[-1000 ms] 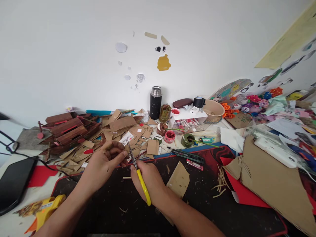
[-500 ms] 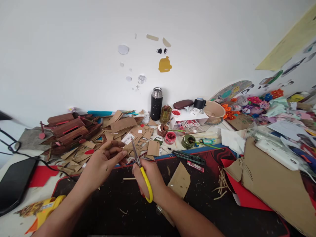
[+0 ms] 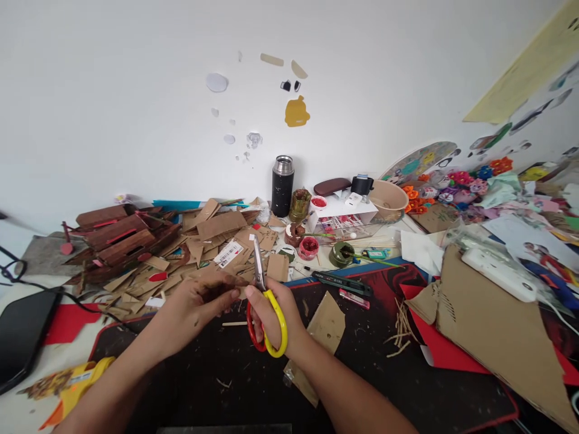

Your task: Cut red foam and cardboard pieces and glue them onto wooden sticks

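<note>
1. Two hands met above the black mat [image 3: 362, 361]: our right hand [image 3: 275, 316] gripped the scissors [image 3: 265, 301], blades up.
2. Our left hand [image 3: 199, 304] pinched a small brown piece, barely visible, just left of the scissors.
3. Risk, we judged: fingertips [image 3: 233, 294] that close to the blades could get nicked.

Scissors [image 3: 265, 301]: tilted a second ago with only the yellow handle showing — now upright, blades pointing at the cardboard scraps [image 3: 212, 241], the red handle loop visible too.
Right hand [image 3: 275, 313]: turned, fingers through the loops facing the camera.
Left hand [image 3: 199, 301]: slid lower — fingertips now meet the right hand's.
</note>
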